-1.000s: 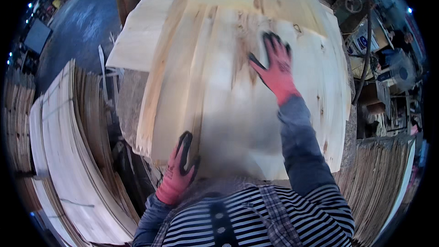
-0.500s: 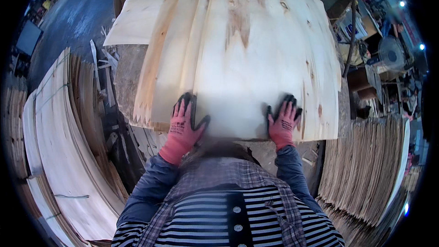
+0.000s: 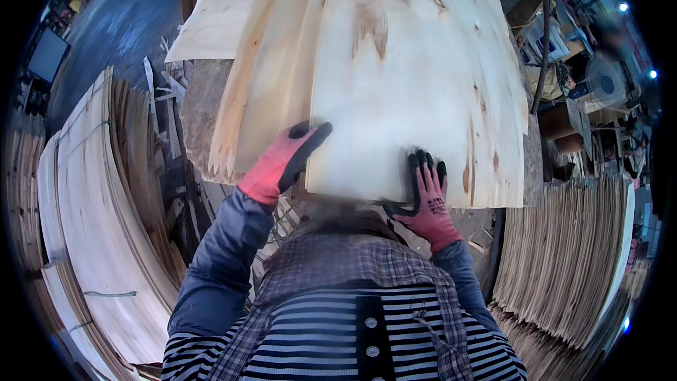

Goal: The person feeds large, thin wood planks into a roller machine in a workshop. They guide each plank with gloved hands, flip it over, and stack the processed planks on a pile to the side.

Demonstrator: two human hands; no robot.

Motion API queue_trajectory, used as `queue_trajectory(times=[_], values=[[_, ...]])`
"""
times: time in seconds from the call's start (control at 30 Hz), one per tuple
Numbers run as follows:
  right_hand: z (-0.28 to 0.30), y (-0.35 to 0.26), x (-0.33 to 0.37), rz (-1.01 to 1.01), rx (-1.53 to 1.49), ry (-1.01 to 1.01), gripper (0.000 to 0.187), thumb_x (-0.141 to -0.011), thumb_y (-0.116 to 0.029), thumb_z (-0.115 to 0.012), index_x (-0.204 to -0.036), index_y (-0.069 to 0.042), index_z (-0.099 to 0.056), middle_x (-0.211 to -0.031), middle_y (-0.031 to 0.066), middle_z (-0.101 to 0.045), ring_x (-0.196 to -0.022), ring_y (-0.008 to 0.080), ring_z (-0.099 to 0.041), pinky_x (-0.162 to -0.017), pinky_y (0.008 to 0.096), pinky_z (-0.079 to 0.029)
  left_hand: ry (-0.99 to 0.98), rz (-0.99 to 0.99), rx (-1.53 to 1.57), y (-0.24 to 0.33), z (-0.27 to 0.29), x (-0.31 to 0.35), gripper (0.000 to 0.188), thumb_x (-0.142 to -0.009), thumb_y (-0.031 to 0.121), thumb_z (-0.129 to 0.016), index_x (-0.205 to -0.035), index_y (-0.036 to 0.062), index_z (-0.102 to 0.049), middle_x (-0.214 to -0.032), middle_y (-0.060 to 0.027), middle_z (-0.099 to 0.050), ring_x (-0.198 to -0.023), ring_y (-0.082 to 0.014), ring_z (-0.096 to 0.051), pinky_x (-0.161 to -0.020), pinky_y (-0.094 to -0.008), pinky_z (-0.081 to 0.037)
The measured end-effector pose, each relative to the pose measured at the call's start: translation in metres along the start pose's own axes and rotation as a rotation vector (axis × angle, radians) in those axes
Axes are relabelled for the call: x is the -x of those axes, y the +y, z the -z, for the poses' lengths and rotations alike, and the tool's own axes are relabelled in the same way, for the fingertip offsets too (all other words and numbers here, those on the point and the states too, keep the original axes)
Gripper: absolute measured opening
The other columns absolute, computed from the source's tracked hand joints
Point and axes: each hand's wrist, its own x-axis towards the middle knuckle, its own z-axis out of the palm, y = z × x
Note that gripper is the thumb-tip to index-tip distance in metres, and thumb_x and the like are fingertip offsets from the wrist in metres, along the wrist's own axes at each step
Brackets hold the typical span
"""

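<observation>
Thin pale wood veneer sheets [image 3: 395, 99], with brown knots and streaks, lie overlapped in front of me. Both my hands wear pink gloves with black fingertips. My left hand [image 3: 282, 159] is turned on its side at the left edge of the top sheet, its fingers stretched to the right; whether they touch the sheet I cannot tell. Flat on the same sheet near its front edge rests my right hand [image 3: 427, 201], fingers stretched forward and thumb pointing left along that edge. Neither hand grips anything that I can see.
Veneer stacks [image 3: 99, 197] stand at the left, some tied with string. Another upright veneer stack [image 3: 564, 261] is close on my right. A fan [image 3: 605, 81] and boxes sit at the far right. Wood scraps [image 3: 169, 113] litter the floor at the left.
My left hand has turned from lying flat onto its side and moved slightly forward, now beside the top sheet's left edge. My right hand has slid a little left and nearer the front edge.
</observation>
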Motion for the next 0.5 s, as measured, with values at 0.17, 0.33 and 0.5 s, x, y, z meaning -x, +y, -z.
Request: queue_trajectory(times=[0.17,0.33,0.5], values=[[0.033,0.051,0.027,-0.034,0.128,0.133,0.092,-0.051,-0.044,-0.076,-0.127,-0.006,-0.040,-0.134,0.0174,-0.032,-0.124,0.0377,-0.027,-0.104,0.0489,-0.016,-0.049,-0.007,0.563,0.009,-0.013,0.009,0.043,-0.090,0.029,-0.045,-0.120,-0.0011,-0.044,-0.104,-0.0087,-0.057,-0.091,-0.0138,-0.055,-0.078,-0.0262,-0.045],[0.064,0.058,0.014,0.083,-0.133,0.270,0.083,-0.041,-0.019,-0.079,-0.117,-0.007,-0.050,-0.126,0.0139,-0.044,-0.120,0.0345,-0.036,-0.103,0.0444,-0.025,-0.174,-0.350,0.528,-0.035,-0.013,-0.006,0.040,-0.091,0.025,-0.043,-0.121,-0.0015,-0.043,-0.114,-0.0119,-0.053,-0.104,-0.0185,-0.052,-0.088,-0.0296,-0.042],[0.061,0.097,0.013,0.014,-0.010,0.567,0.055,-0.059,-0.010,-0.066,-0.111,-0.001,-0.053,-0.118,0.0156,-0.050,-0.112,0.0349,-0.045,-0.096,0.0410,-0.035,0.146,-0.095,0.200,-0.022,-0.008,-0.008,0.034,-0.089,0.021,-0.048,-0.113,-0.0023,-0.050,-0.105,-0.0102,-0.058,-0.095,-0.0171,-0.055,-0.083,-0.0272,-0.043]])
